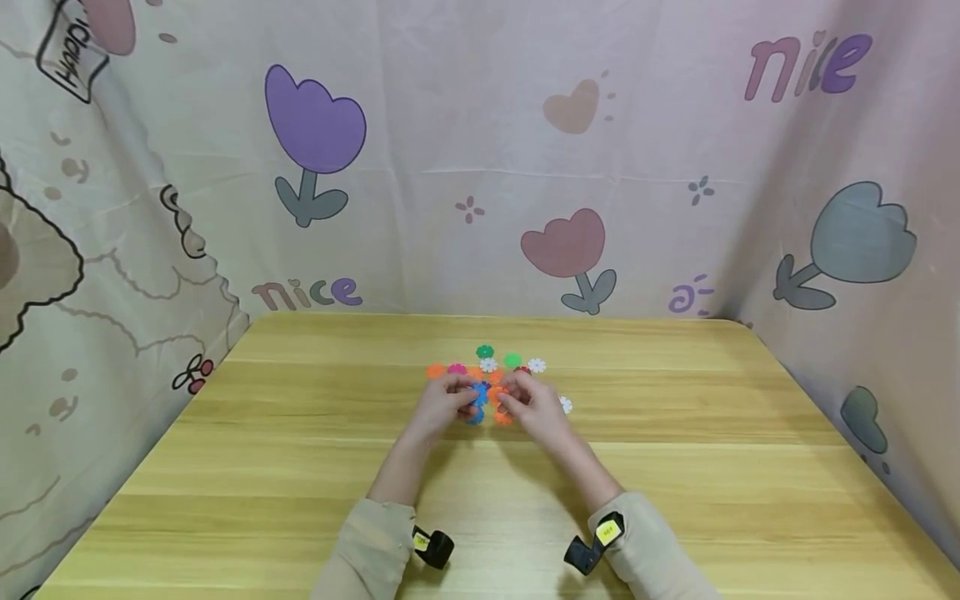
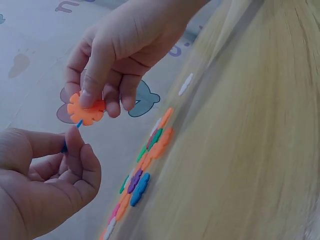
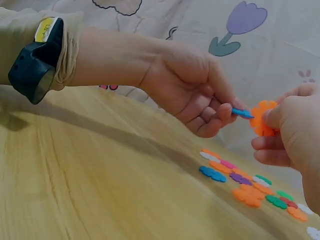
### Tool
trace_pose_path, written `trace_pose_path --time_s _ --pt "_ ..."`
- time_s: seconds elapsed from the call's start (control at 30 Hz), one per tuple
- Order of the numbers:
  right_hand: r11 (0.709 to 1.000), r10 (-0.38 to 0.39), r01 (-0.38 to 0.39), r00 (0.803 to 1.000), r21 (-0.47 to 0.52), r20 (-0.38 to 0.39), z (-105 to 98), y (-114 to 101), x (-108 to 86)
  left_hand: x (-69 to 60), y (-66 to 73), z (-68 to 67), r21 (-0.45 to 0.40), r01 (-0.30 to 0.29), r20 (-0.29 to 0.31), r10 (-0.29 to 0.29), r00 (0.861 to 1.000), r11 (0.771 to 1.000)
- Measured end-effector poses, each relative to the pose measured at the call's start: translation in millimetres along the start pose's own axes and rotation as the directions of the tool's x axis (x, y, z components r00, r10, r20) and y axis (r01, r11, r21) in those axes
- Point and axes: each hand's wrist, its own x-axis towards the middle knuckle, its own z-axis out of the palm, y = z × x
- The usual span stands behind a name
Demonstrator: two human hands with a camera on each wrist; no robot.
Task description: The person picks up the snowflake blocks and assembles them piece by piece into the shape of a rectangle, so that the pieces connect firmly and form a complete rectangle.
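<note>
We see the left fingers (image 2: 75,141) pinching the blue disc (image 3: 242,113) against the orange disc (image 3: 258,122), which the right fingers (image 2: 88,95) grip, above the desk's (image 1: 285,467) far half; should we push askew, one could slip onto the loose discs (image 3: 246,195).

Soft shadows across the table (image 3: 110,190)

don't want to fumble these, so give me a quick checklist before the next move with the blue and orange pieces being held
1. Left hand pinching the blue piece: ok.
2. Right hand pinching the orange piece: ok.
3. Blue piece pointed edge-first at the orange piece's rim: ok.
4. Blue piece seated in a notch: cannot tell, contact too small to see.
5. Loose pieces lying flat on the table: ok.
</note>
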Motion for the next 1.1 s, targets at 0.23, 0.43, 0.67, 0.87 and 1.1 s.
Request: trace_pose_path --time_s 0.23,0.43,0.67,0.87,1.1 --pt "0.992 -0.116 0.118 0.992 0.033 -0.055 6.7 4.0 -1.7 1.6 -1.5 0.1 -0.061 0.01 -0.021 -0.012 1.0 0.998" --pt "0.986 -0.133 0.138 0.99 0.097 -0.054 8.0 0.2 -5.2 0.7 -1.6 0.1 -0.07 0.01 -0.025 -0.012 1.0 0.997" --pt "0.977 -0.121 0.128 0.991 0.168 -0.051 5.9 -23.5 -11.0 -0.6 -3.2 1.7 -0.12 0.017 -0.026 -0.02 0.999 0.993" --pt "0.973 -0.128 0.139 0.989 0.185 -0.07 7.5 -25.7 -12.0 0.6 -4.0 4.1 -0.161 0.049 -0.039 -0.055 0.998 0.986" --pt "0.975 -0.171 0.182 0.981 0.126 -0.093 9.3 -27.0 -11.0 -0.7 -5.5 5.0 -0.179 0.007 -0.044 -0.015 0.999 0.984"
